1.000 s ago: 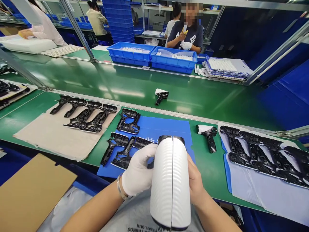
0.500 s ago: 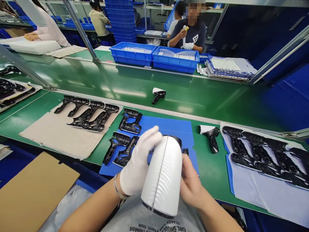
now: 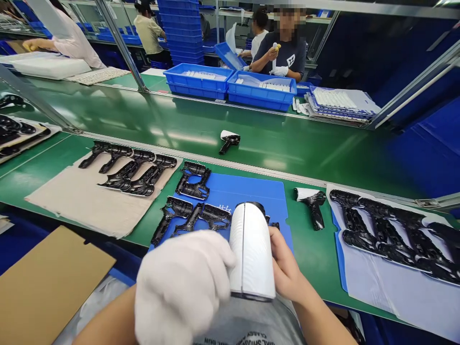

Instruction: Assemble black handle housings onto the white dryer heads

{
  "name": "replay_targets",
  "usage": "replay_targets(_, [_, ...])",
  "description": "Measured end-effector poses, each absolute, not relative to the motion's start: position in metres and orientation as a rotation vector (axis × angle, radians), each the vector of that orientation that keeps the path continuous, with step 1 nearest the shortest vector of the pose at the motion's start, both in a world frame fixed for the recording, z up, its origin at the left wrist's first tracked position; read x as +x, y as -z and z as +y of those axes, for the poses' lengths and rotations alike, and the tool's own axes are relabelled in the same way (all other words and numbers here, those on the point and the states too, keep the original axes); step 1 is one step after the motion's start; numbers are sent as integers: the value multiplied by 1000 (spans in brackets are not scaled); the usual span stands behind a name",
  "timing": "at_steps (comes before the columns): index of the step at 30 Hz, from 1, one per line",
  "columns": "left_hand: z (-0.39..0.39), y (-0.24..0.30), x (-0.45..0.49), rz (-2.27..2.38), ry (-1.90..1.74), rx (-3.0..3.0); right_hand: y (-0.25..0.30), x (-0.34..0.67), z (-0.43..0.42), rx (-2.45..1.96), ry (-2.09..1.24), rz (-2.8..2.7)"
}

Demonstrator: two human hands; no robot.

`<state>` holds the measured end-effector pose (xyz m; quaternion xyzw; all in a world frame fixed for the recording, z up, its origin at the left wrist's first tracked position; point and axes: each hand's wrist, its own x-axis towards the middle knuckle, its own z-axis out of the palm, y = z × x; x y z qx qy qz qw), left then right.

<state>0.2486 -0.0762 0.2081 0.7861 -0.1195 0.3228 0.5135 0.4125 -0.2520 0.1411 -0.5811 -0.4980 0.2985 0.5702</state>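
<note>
Head view: two blue bins (image 3: pixel 196 85) hold white parts (image 3: pixel 201 74) (right fingers (image 3: pixel 281 245) grip a housing (image 3: pixel 257 254); left fingers (image 3: pixel 217 254) curl, hold unclear).

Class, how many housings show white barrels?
3: held housing in the right hand, near housing right of the blue sheet, far housing on the green strip; others may be hidden.

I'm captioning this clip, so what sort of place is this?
Probably a factory assembly line: rows of matching black shells, stacked blue crates, and a co-worker across the green surface.
</note>
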Motion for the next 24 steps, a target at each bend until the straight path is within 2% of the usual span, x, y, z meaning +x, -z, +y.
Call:
replay_targets(4, [-69,-196,249,-209,-949,1859,-145,410,-253,-1277,-730,-1173])
replay_targets(11, [-71,-219,264,-418,-583,2179,-151,409,-246,-1230,-1106,-1195])
replay_targets(13, [-71,-219,268,-343,-521,2142,-148,408,-246,-1161,-1265,-1134])
replay_targets(15, [-72,-210,272,-95,-455,1934,-144,406,-249,-1051,-1488,-949])
replay_targets(18, [-74,-185,282,268,-321,1289,-143,401,-253,-917,-1725,-652])
replay_targets(20, [-79,-167,289,330,-254,985,-150,396,-253,-865,-1725,-591])
replay_targets(24, [-93,-139,300,260,-146,735,-170,384,-243,-716,-1691,-698])
